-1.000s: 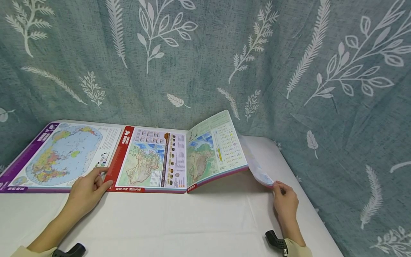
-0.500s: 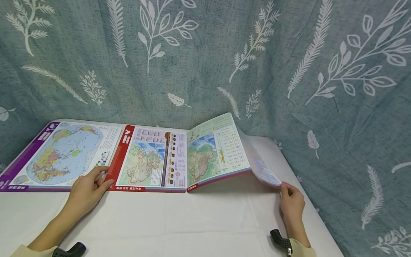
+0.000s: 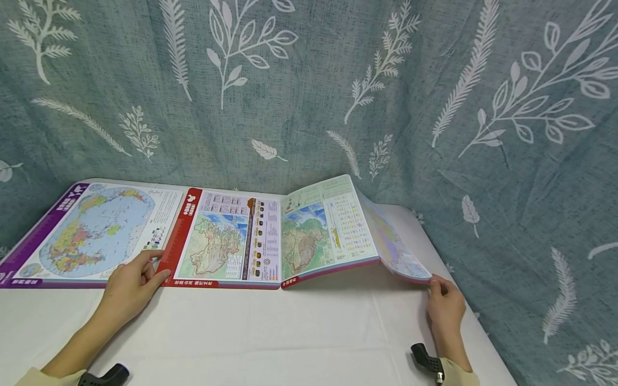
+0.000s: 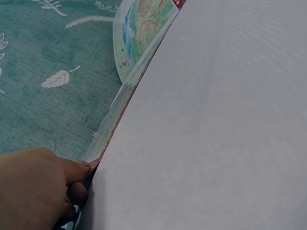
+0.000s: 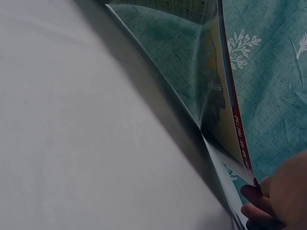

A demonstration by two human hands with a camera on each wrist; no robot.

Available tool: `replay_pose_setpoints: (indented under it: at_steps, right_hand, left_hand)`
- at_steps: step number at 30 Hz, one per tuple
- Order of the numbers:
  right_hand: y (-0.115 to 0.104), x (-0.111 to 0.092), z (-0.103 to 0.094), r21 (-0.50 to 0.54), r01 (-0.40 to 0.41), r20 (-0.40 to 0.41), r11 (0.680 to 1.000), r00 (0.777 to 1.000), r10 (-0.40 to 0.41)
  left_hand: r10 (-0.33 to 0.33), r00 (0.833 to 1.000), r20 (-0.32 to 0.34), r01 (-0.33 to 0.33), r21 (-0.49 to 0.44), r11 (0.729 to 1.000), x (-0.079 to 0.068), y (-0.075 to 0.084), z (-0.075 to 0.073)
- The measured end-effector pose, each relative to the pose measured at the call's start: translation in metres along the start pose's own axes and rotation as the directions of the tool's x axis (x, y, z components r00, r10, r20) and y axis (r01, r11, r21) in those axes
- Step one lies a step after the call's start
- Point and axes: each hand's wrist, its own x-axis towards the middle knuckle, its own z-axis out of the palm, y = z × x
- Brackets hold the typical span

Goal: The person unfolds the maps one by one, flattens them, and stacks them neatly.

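A: Where was the red-bordered fold-out map (image 3: 292, 238) in your head view?

B: It stretched from 8 o'clock to 4 o'clock, below the middle, over the white cloth (image 3: 314, 332). The flat panel (image 3: 222, 246) lay on the cloth; the middle panel (image 3: 333, 225) tilted up from a crease, and the end panel (image 3: 393, 244) sloped down from a raised fold toward 4 o'clock.

A: What did you have in your right hand (image 3: 446, 305)?

B: You were pinching the near outer corner of the end panel, at 4 o'clock.

A: And your left hand (image 3: 129, 287)?

B: At 8 o'clock, it gripped the map's red left edge near the lower corner, your thumb on top. Your other fingers were curled and partly hidden.

A: What else lay around you?

B: A purple-bordered world map (image 3: 103, 230) lay flat at 9 o'clock, just beside the red edge; whether the two overlapped, I could not tell. A blue-green curtain (image 3: 309, 118) with white leaf prints hung toward 12 o'clock. Your pale right sleeve (image 3: 461, 373) showed at 5 o'clock.
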Motion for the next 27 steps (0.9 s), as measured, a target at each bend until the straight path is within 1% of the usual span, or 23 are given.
replay_pose_setpoints:
  at_steps: [9,18,27]
  right_hand:
    - [0.008,0.006,-0.009,0.041,-0.056,-0.007,0.998,0.998,0.056]
    - [0.016,0.017,-0.022,0.036,-0.073,-0.01,0.997,0.997,0.074]
    - [0.025,0.027,-0.031,0.047,-0.135,-0.042,0.99,0.99,0.137]
  left_hand:
    - [0.011,1.0,0.004,-0.011,-0.006,1.0,0.001,0.002,0.0]
    - [-0.005,1.0,0.014,0.005,0.005,1.0,0.001,0.001,-0.002]
    - [-0.004,1.0,0.024,0.004,0.001,1.0,0.001,0.0,-0.002]
